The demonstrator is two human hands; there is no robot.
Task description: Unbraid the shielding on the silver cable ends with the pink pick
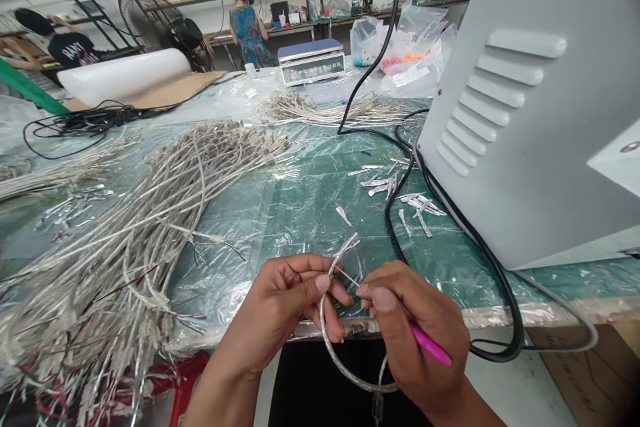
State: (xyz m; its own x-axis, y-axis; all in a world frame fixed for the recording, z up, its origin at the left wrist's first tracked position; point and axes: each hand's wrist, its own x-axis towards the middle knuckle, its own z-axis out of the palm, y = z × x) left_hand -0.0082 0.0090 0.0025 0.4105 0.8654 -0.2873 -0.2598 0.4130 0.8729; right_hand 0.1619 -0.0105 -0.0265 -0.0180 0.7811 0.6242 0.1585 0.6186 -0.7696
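Note:
My left hand (295, 300) pinches a silvery braided cable (345, 367) near its end, between thumb and index finger. The cable's frayed, foil-like tip points up and away, while its length loops down below my hands. In my right hand (415, 327) is a pink-handled tool (430, 345), gripped like a pen. A thin metal shaft or strand runs from the right fingertips to the cable beside my left thumb; which one it is I cannot tell. A big bundle of similar cables (185, 180) lies to the left, some ends showing coloured wires.
Foil scraps (385, 183) lie beyond my hands. A grey machine housing (540, 100) stands at the right, with black cords (390, 207) in front. Farther back are a scale (311, 61), plastic bags (415, 40) and more cables (330, 109). Two people (246, 23) are in the background.

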